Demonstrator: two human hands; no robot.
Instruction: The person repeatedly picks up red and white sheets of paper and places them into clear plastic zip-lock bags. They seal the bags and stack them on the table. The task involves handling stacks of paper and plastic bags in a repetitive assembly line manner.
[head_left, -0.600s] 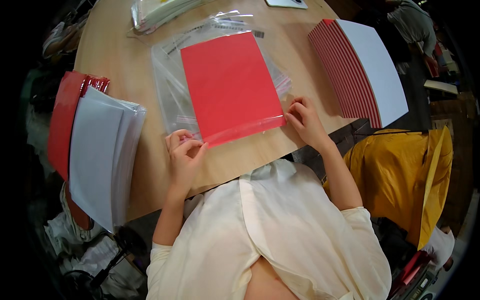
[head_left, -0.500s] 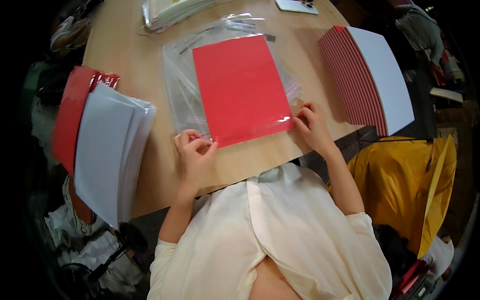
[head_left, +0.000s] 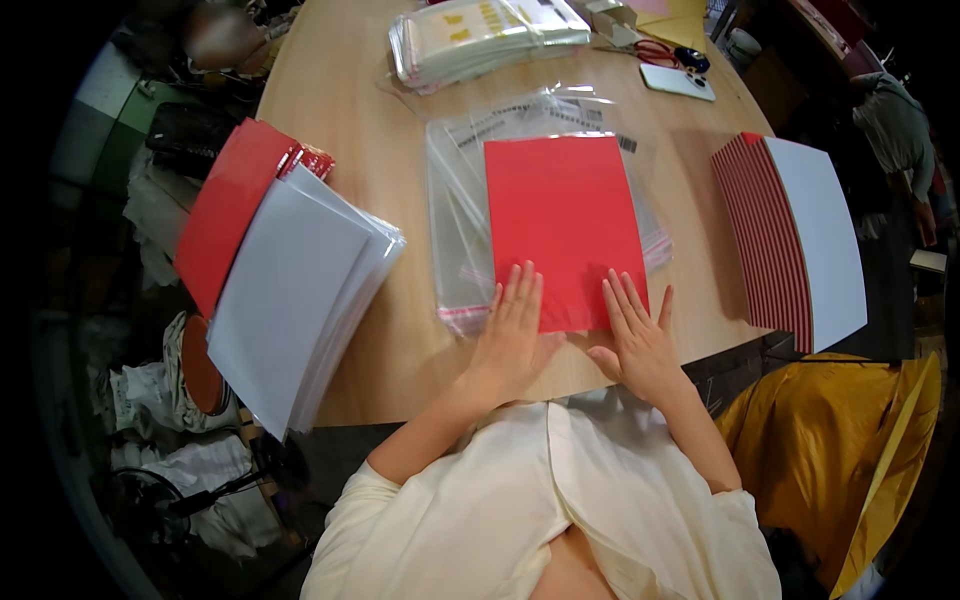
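Note:
A red rectangular sheet [head_left: 560,220], apparently in a clear plastic sleeve, lies flat on the table in front of me. My left hand [head_left: 508,335] rests on its lower left corner, fingers stretched out. On the lower right part lies my right hand [head_left: 638,335], palm down, fingers spread and thumb out. Neither hand grips anything. Beneath the red sheet are several loose clear plastic bags [head_left: 458,255] with pinkish strips along some edges.
A stack of red and white sheets [head_left: 290,290] stands at the left edge. On the right is a pile of red-edged, white-topped sheets [head_left: 822,240]. Bundled plastic bags [head_left: 490,42], scissors [head_left: 655,52] and a phone [head_left: 678,82] lie far. Yellow fabric [head_left: 830,440] hangs lower right.
Both hands have gone from pinching the red sheet's near corners to lying flat on its near part. The view has shifted, so the table appears lower and further right.

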